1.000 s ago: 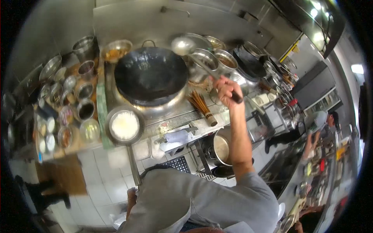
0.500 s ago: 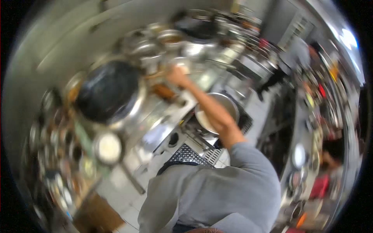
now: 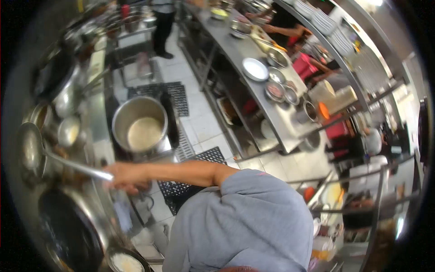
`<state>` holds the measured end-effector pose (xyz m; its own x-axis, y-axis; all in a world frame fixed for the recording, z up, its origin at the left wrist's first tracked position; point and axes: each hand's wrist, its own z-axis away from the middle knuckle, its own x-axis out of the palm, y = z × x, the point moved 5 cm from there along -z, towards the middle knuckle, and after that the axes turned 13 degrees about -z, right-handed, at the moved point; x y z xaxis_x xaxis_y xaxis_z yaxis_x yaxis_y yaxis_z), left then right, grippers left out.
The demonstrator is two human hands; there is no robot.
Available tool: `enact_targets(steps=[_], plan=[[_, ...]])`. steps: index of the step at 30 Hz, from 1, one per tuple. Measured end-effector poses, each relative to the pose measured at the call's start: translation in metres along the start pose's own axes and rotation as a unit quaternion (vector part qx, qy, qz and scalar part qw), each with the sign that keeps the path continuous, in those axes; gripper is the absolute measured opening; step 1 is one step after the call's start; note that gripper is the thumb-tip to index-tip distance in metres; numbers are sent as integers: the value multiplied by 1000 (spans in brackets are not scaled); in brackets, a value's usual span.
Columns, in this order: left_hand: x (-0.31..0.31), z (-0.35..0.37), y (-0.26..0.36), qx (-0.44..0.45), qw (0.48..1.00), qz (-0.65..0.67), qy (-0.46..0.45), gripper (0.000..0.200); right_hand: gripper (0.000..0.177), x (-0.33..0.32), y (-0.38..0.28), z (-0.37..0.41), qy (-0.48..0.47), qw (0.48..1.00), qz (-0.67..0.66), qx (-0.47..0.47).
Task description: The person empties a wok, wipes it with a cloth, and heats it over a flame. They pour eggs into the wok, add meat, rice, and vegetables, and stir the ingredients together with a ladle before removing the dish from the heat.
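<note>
My right hand [image 3: 124,176] is closed around the end of a long metal handle. This belongs to a ladle [image 3: 77,167], whose wide round bowl lies over the metal containers at the left edge. Below the handle sits a large black wok [image 3: 68,229] in a shiny metal ring. Beyond my forearm, a deep metal pot [image 3: 118,123] with pale contents stands on a burner. A small metal bowl [image 3: 69,131] holding something light is above the ladle handle. My left hand is out of view.
A pan of white food [image 3: 127,263] is at the bottom left. To the right runs a steel work table [image 3: 253,97] with bowls and a white plate [image 3: 255,69]. Black perforated mats [image 3: 179,97] cover parts of the tiled floor. Other people stand at the far end and behind the table.
The view has swung right, bringing the work table closer. My right arm now reaches left instead of forward, and a ladle shows plainly in my right hand; earlier, blur hid what it held.
</note>
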<state>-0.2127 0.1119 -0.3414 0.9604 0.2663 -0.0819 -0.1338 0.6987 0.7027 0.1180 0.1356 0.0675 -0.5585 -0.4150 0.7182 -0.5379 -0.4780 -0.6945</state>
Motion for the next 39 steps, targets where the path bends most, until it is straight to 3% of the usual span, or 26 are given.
enact_targets(steps=[5,11,12,13,15,17,19,21,22,24,25,27,28,29,30,32,33,35,36,38,39], plan=[[24,-22,34,11,998,-61,14,29,35,-52,-12,117,111,993,46,-15],[13,18,71,39,979,-178,90,33,56,-114,-7,254,241,961,-112,-80],[16,31,77,43,973,-207,96,34,49,-129,1,274,278,953,-80,-89],[23,43,81,43,963,-249,98,34,41,-144,6,295,314,943,-47,-99],[39,66,75,29,930,-358,83,36,44,-166,13,336,386,918,-2,-92],[79,94,58,0,852,-523,-5,37,43,-190,28,371,416,905,-19,-87],[139,130,44,-2,707,-694,-137,39,40,-208,37,403,445,891,-32,-88],[226,175,44,61,538,-795,-273,40,37,-221,45,430,471,876,-43,-93],[279,200,55,134,505,-795,-309,41,36,-229,50,441,472,874,-50,-103],[407,273,87,290,499,-731,-364,42,34,-242,60,458,469,874,-58,-111],[474,323,106,385,528,-641,-402,46,31,-245,62,466,478,870,-63,-104],[591,406,114,400,569,-570,-437,42,30,-245,59,478,478,869,-65,-107],[642,434,107,466,535,-550,-441,38,30,-245,57,483,478,869,-62,-109],[684,453,92,444,524,-545,-482,35,31,-251,61,485,469,874,-62,-111],[735,467,76,514,417,-527,-534,33,33,-247,57,489,476,871,-50,-109],[819,491,37,484,432,-529,-547,32,36,-255,67,490,473,870,-44,-130],[859,484,12,390,474,-545,-571,34,41,-248,61,495,479,869,-32,-118],[913,499,-7,423,482,-588,-493,37,43,-241,61,500,489,863,-22,-125],[924,510,-10,444,484,-564,-500,40,44,-240,63,502,492,859,-11,-137],[940,515,-15,436,504,-616,-420,40,46,-242,73,503,488,858,-14,-160],[946,517,-15,461,465,-639,-403,38,46,-240,74,504,488,855,-14,-172]])
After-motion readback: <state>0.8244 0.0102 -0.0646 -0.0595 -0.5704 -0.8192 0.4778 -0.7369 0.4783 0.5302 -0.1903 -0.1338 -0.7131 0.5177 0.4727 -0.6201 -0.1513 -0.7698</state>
